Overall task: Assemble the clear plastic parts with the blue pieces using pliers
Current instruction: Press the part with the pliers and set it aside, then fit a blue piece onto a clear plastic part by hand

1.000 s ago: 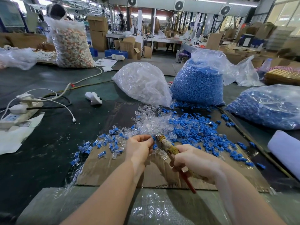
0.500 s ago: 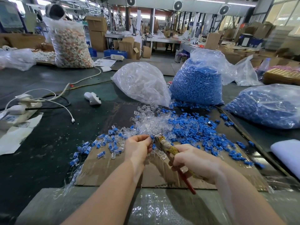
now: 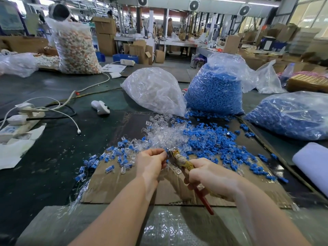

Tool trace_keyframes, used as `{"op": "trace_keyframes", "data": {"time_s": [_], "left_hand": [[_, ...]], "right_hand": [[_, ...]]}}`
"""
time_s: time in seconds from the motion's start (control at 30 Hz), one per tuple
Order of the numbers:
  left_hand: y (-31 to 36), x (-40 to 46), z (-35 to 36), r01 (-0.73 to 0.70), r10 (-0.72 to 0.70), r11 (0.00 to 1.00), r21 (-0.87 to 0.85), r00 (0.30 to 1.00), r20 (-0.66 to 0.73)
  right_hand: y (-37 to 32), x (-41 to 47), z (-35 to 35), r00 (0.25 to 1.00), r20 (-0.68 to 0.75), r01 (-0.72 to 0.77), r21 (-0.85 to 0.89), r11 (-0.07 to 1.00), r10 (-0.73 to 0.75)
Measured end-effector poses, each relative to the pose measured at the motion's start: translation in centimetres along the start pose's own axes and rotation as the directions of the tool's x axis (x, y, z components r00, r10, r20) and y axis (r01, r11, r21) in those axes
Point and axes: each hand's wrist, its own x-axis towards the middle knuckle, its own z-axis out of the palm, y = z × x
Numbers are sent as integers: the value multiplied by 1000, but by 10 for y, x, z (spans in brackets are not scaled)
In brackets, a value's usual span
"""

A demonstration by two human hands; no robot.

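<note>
My right hand (image 3: 211,178) grips the pliers (image 3: 184,166) by their taped and red handles, jaws pointing up and left. My left hand (image 3: 150,162) pinches a small part (image 3: 167,152) right at the pliers' jaws; the part is mostly hidden by my fingers. Beyond my hands lies a loose heap of clear plastic parts (image 3: 165,134) and, to its right, a spread of blue pieces (image 3: 216,142). Several assembled clear-and-blue pieces (image 3: 110,157) lie scattered to the left of my left hand. All of this sits on a cardboard sheet (image 3: 113,185).
Behind the heaps stand a bag of clear parts (image 3: 154,91) and a bag of blue pieces (image 3: 214,89); another blue-filled bag (image 3: 292,114) lies at right. A power strip with cables (image 3: 19,121) and a white handheld device (image 3: 100,107) sit at left. A white roll (image 3: 312,162) lies at far right.
Both hands stay together at the pliers' jaws; the left fingers have closed in slightly against the jaws. Nothing else has moved.
</note>
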Motion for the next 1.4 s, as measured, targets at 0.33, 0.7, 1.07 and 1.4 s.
{"op": "trace_keyframes", "data": {"time_s": [0.33, 0.7, 1.07, 1.4], "left_hand": [[3, -4, 4, -21, 21, 1000, -2, 1000, -8], [10, 3, -29, -264, 308, 907, 327, 947, -89], [9, 28, -96, -87, 609, 328, 941, 780, -140], [-8, -7, -27, -600, 587, 382, 703, 745, 318]], "right_hand": [[-4, 1, 5, 994, -80, 59, -198, 978, -76], [5, 4, 1, 975, -214, 73, 60, 996, -58], [65, 31, -19, 751, -660, -399, -439, 805, 13], [85, 36, -18, 713, -701, -460, -484, 745, -15]]}}
